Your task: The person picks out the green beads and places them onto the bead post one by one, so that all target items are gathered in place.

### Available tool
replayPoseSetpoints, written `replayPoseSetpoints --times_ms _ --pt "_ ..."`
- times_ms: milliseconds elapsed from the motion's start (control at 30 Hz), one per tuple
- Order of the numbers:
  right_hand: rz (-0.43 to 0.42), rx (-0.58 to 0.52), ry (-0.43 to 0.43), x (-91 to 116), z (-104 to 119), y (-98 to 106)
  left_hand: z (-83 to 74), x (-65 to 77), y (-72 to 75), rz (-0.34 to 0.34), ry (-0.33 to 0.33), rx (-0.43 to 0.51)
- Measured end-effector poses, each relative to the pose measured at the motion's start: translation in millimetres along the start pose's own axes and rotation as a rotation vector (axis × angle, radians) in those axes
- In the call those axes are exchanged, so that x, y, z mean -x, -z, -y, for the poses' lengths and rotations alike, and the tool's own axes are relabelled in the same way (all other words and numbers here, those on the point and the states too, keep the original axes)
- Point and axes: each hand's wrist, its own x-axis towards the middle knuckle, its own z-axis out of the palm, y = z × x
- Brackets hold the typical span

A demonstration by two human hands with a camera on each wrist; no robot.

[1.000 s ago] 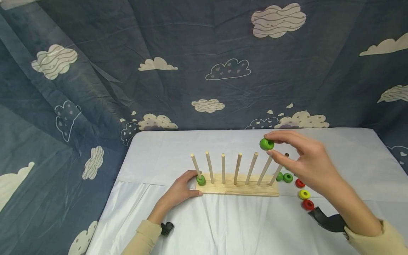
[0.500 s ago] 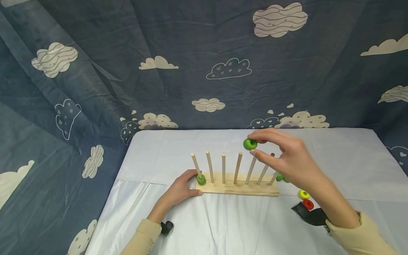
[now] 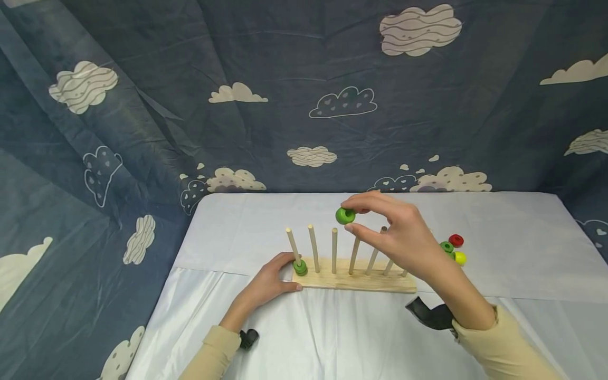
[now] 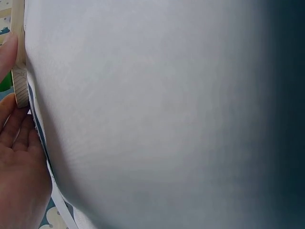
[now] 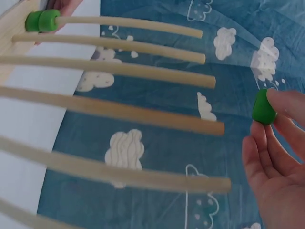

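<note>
My right hand (image 3: 404, 232) pinches a green bead (image 3: 345, 215) between thumb and fingers, above the middle pegs. In the right wrist view, the bead (image 5: 264, 107) is held beyond the peg tips, apart from them. A wooden peg stand (image 3: 351, 282) with a row of upright pegs rests on the white cloth. Two green beads (image 5: 42, 21) are threaded at the foot of its leftmost peg (image 3: 292, 244). My left hand (image 3: 269, 279) grips the stand's left end, thumb at the front edge and fingers behind. In the left wrist view, the stand's end (image 4: 20, 81) sits between thumb and fingers.
Loose beads lie right of the stand, partly hidden by my right arm: a red bead (image 3: 456, 240), green beads (image 3: 446, 246) and a yellow bead (image 3: 459, 258). A dark cloud-patterned curtain (image 3: 266, 126) hangs behind the white-covered table (image 3: 342, 338).
My right hand has carried the green bead leftward over the pegs, from the right end to the middle. Its arm uncovers some loose beads and hides others. My left hand stays put.
</note>
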Motion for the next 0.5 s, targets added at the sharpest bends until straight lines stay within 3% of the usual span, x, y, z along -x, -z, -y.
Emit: replayPoseSetpoints --times_ms 500 --pt "0.067 -0.045 0.032 -17.5 5.9 -23.3 0.2 -1.2 -0.6 -0.004 -0.004 -0.011"
